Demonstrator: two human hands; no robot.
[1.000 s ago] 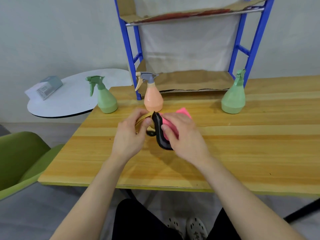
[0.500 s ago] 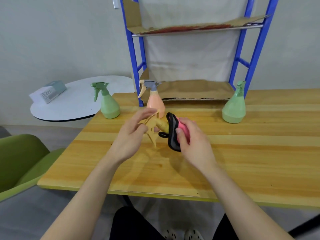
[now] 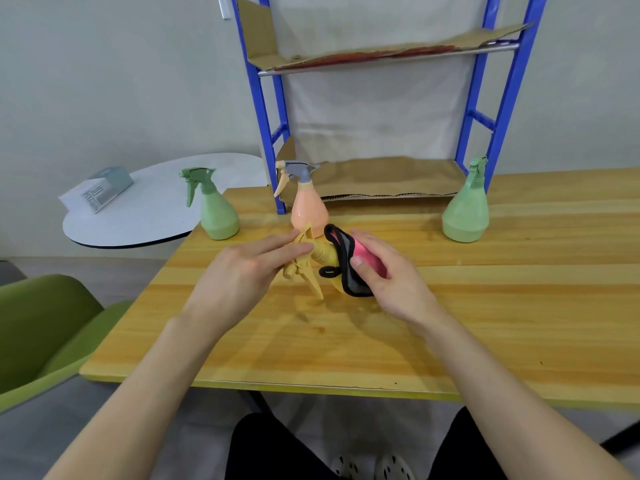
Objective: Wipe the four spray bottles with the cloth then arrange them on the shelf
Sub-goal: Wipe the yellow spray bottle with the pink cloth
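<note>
Setting: wooden table [image 3: 485, 306] pushed against a pale wall, with a blue shelf [image 3: 263, 109] standing at its far edge; cardboard lines both shelf levels, and no bottle stands on them yet
Left hand [image 3: 242, 271]: fingers [image 3: 277, 242] extended and close together, resting along the spray head of the yellow bottle [image 3: 313, 261]; likely steadying it rather than clamping it
Right hand [image 3: 388, 271]: thumb and fingers closed around the cloth [image 3: 349, 261], which wraps the yellow bottle's body; this grip suits rubbing the surface while the other hand braces
Yellow bottle: held tipped on its side low above the table centre, nozzle pointing toward the person's left
Waiting bottles: 3 upright; left green bottle [image 3: 216, 209] near the table's left corner, peach bottle [image 3: 306, 199] just behind the hands, right green bottle [image 3: 467, 206] beside the shelf's right post
Progress: wiping appears under way on 1 of 4
Side: round white table [image 3: 156, 209] holding a small box [image 3: 104, 188]
</note>
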